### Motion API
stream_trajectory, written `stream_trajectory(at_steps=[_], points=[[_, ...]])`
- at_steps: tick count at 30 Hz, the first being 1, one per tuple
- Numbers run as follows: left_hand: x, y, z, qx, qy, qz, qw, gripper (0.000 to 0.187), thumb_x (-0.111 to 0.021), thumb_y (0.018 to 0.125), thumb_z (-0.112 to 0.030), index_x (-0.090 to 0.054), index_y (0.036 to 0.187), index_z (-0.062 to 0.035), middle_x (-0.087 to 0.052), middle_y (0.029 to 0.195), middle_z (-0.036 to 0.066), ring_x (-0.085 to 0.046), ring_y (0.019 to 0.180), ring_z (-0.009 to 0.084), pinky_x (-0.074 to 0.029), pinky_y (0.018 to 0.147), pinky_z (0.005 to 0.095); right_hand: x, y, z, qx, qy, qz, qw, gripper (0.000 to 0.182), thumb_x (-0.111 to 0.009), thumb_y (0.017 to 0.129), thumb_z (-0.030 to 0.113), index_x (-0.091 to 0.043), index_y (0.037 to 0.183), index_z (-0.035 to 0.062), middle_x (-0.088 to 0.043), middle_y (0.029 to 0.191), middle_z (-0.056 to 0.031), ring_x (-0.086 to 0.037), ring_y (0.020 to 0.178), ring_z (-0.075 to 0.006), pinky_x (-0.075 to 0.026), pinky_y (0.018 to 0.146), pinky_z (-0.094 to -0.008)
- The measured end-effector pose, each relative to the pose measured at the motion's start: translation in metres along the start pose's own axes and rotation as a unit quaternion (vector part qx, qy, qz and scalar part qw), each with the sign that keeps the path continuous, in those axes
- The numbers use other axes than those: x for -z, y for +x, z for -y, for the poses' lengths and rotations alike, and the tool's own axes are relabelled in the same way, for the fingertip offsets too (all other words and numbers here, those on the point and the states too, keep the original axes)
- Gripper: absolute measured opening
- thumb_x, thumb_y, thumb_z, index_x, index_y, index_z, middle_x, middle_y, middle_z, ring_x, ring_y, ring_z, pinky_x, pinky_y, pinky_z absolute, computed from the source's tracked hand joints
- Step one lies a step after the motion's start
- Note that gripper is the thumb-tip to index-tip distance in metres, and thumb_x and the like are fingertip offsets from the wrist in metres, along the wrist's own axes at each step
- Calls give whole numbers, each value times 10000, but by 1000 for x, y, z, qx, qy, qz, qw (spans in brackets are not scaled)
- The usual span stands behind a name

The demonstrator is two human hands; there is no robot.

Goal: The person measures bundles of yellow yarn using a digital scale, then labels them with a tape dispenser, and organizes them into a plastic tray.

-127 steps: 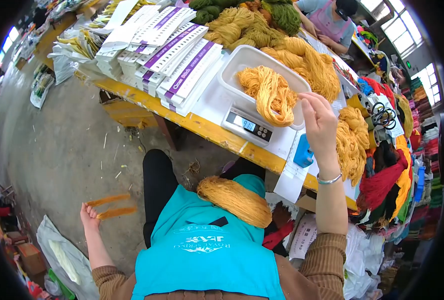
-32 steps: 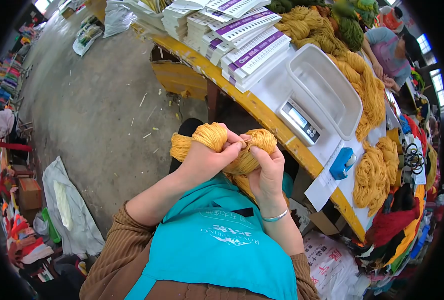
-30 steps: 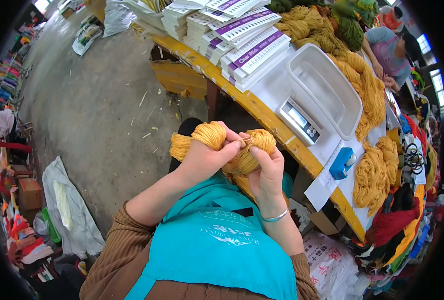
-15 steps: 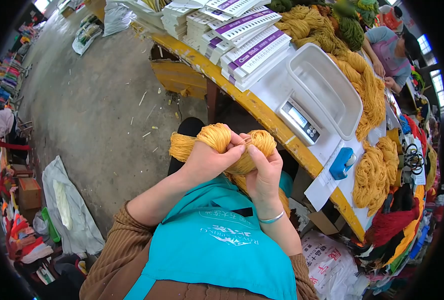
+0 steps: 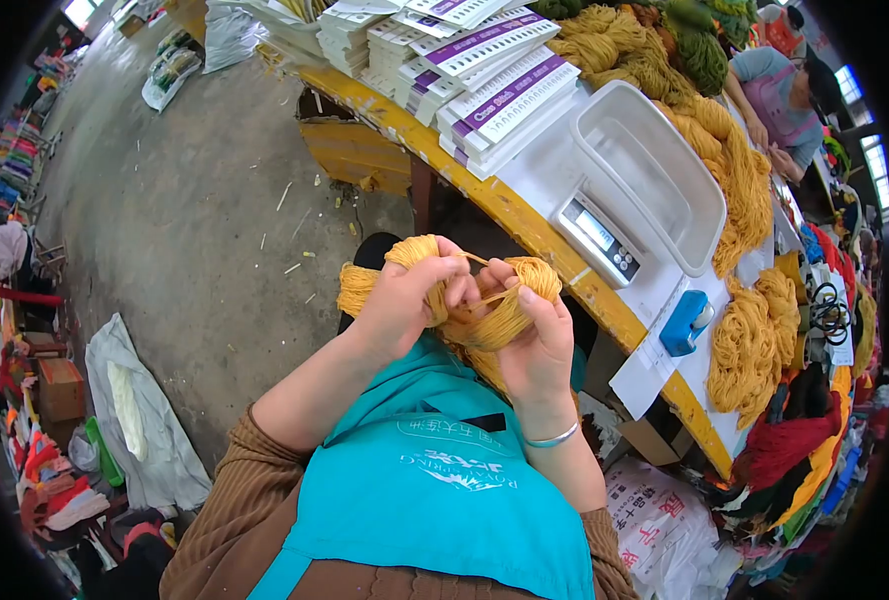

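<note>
Here's the golden yarn (image 5: 497,322), bunched over the lap between the two hands, a loop at each side and a few strands drawn across the gap. The left hand (image 5: 405,298) is closed around one loop, fingertips pinching a strand; the right hand (image 5: 543,345) grips the other bulge, thumb on top. Holding the bundle spread like that seems meant to keep those strands apart from the rest. Ahead and right of the hands, on the worktop (image 5: 605,307), sits the scale (image 5: 600,240) with a bare white tray (image 5: 700,262); the blue dispenser (image 5: 684,323) is nearer. Stacked cards (image 5: 510,100) rise ahead, and more yarn (image 5: 748,350) lies beyond the dispenser. The worktop's edge runs close by the right hand, but nothing blocks the fingers.
</note>
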State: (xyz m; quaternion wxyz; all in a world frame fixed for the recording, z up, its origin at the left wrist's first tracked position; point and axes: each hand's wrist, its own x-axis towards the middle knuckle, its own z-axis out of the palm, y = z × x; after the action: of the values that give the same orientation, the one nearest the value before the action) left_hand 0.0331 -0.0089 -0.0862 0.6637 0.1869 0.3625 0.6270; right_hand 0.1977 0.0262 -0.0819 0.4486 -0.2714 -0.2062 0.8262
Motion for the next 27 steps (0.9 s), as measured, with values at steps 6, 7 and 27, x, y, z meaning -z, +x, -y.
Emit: stream_trajectory(at_steps=[6, 7, 27], points=[[-10, -8, -5, -41, 264, 39, 963, 142, -645, 875, -20, -640, 1011, 20, -664, 974, 52, -601, 900, 84, -520, 771, 258, -2, -1, -2, -22, 4, -3, 1000, 232, -615, 910, 91, -604, 1117, -15, -646, 1116, -115, -637, 1022, -205, -532, 906, -364], [-10, -8, -7, -21, 307, 50, 950, 136, -655, 870, -23, -642, 999, 18, -659, 980, 47, -593, 896, 75, -517, 766, 255, -4, -2, -2, -24, 3, -17, 1000, 226, -612, 912, 89, -603, 1113, -14, -644, 1107, -113, -639, 1013, -207, -530, 916, -369], [-7, -3, -1, -30, 113, 24, 993, 26, -577, 922, -46, -580, 935, -23, -619, 846, 33, -598, 777, 89, -505, 726, 271, 4, 0, -2, 6, -40, 1, 999, 213, -615, 896, 54, -605, 1091, -29, -666, 1065, -136, -660, 957, -209, -544, 873, -350]])
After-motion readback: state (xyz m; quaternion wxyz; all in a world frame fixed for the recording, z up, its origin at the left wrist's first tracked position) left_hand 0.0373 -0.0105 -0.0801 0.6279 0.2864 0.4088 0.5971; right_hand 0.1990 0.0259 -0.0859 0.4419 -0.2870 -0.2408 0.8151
